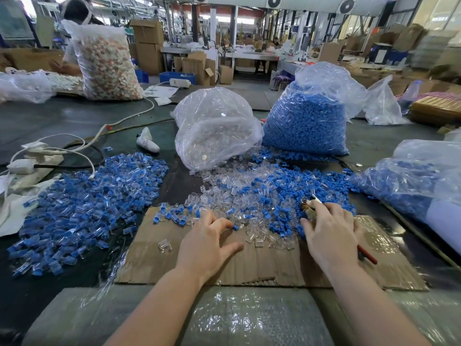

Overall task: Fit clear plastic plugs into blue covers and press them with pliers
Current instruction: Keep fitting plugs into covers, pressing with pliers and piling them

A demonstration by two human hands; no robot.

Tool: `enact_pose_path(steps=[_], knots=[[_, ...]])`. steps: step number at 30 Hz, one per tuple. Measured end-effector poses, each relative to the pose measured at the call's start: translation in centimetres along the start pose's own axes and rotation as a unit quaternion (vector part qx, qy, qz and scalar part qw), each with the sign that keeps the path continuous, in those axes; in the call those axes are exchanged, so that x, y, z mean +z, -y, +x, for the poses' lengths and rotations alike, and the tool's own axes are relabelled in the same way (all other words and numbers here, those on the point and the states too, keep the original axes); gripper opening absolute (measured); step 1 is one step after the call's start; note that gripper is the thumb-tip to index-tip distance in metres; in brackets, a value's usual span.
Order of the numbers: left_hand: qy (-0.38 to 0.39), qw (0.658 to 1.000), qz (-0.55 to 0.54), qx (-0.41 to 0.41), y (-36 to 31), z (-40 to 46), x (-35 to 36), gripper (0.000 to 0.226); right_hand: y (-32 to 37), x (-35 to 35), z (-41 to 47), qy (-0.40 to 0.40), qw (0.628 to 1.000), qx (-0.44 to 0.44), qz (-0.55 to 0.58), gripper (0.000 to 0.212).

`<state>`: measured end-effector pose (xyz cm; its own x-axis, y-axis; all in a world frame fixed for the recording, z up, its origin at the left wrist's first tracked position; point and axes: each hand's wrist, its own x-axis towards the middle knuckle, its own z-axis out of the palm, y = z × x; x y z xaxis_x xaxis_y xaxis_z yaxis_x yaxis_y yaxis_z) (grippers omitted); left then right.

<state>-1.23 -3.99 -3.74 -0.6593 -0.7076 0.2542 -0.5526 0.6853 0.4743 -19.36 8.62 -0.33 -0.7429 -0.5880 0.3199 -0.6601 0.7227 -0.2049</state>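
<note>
A sheet of bubble wrap (pixel 239 318) is lying nearest the person, with a flat piece of cardboard (pixel 249 265) just beyond it on the desk (pixel 62 116). The left hand (pixel 207 248) is resting palm down on the cardboard, its grip pinching a small blue cover (pixel 234 227) between fingertips at the near edge of the loose pile. The right hand (pixel 329 236) is lying beside it, its grip curled round the pliers (pixel 310 204), whose metal head is poking out past the fingers into the pile while a red handle is showing behind the wrist. A single clear plug (pixel 164 245) is sitting on the cardboard left of the left grip. Just ahead of both grips, the mixed pile of clear plugs and blue covers (pixel 262 193) is spreading across the desk. Well to the left, a heap of fitted pieces (pixel 82 206) is lying. Farther off, a clear bag of plugs (pixel 214 128) and a bag of blue covers (pixel 306 121) are standing side by side, touching.
</note>
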Motion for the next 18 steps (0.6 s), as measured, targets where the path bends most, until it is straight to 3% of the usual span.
enact_pose_path(steps=[6,18], knots=[[-0.044,0.999,-0.031,-0.007,-0.5,0.8,0.1,0.029,2.3,0.2,0.5,-0.015,0.995,-0.076,0.055,0.020],[-0.112,0.981,-0.149,-0.044,-1.1,1.2,0.6,0.015,6.2,1.3,-1.2,0.003,0.973,-0.190,0.132,0.014]])
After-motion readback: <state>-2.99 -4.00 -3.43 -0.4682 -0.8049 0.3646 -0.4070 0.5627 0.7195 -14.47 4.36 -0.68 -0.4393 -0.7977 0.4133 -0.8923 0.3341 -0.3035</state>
